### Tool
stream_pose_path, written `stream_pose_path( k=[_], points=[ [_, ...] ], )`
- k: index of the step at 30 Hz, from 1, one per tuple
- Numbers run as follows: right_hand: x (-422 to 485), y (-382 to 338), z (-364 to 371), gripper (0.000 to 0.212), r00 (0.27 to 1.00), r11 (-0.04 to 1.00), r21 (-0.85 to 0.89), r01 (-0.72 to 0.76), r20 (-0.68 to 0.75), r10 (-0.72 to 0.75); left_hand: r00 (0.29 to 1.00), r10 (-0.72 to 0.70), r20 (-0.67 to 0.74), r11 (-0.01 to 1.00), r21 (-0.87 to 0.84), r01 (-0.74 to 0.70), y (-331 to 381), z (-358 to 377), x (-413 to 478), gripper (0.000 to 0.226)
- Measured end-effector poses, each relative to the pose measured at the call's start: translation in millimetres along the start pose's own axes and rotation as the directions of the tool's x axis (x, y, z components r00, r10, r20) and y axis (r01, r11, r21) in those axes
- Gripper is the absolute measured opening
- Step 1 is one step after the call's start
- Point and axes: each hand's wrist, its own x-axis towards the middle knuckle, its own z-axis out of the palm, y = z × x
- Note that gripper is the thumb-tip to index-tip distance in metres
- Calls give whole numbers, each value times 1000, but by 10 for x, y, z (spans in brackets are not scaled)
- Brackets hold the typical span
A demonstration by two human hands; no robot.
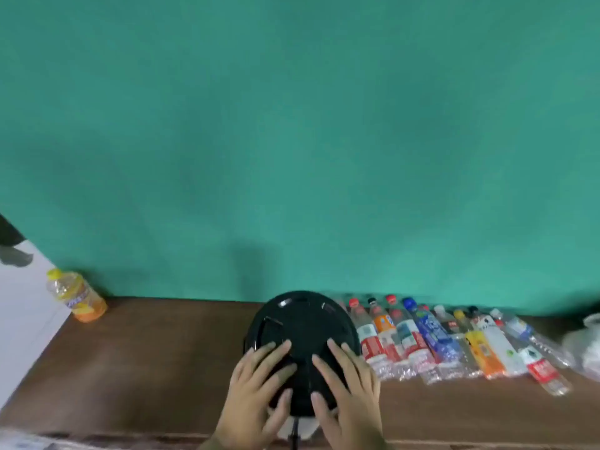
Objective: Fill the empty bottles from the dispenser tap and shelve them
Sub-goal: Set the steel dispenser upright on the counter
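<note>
A dispenser with a round black lid (302, 316) stands at the middle of the brown table (156, 358), seen from above. My left hand (259, 394) and my right hand (344, 388) both rest flat on the near part of the lid, fingers spread and straight. Below the lid a black tap (294, 433) sticks out at the table's front edge. To the right of the dispenser several empty plastic bottles (454, 342) with mixed labels and caps lie side by side along the wall.
A bottle with a yellow cap and orange drink (76, 295) stands at the far left by a white surface (22, 319). A green wall (292, 141) backs the table. Crumpled clear plastic (587, 345) lies at the right edge.
</note>
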Motion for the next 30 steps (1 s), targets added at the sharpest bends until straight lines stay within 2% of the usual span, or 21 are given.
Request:
stream_pose_path(
  k=[2,4,8,10,15,18,22,24,26,30],
  points=[
    [79,54,16,49,999,1000,-21,-16,49,17,999,-22,32,1000,14,21,-28,43,56,37],
    [42,75,41,50,997,998,1,-69,31,69,998,-59,23,998,-5,59,-37,68,23,36],
    [-87,30,210,46,992,995,95,-10,-128,22,995,-17,-97,999,-33,14,-21,275,-139,35],
    [-68,60,294,44,977,991,131,-21,-208,48,984,-16,-179,1000,-11,15,-65,377,-135,37],
    [-44,55,497,45,892,979,180,90,-451,1,927,25,-375,999,45,-9,-33,576,-132,51],
    [-20,78,578,43,857,972,199,123,-516,-3,878,90,-470,995,76,-61,-117,679,-124,53],
    [-1,116,673,40,824,957,243,156,-566,9,807,116,-579,990,5,-138,-219,789,-99,44],
    [-28,111,708,43,819,950,257,175,-574,4,801,125,-586,989,14,-144,-257,820,-160,42],
    [-66,102,678,47,838,955,230,188,-545,-34,839,97,-535,995,19,-103,-193,789,-222,46],
    [-339,38,545,51,943,989,102,106,-327,-68,942,15,-335,993,112,24,-38,637,-467,53]
  ],
)
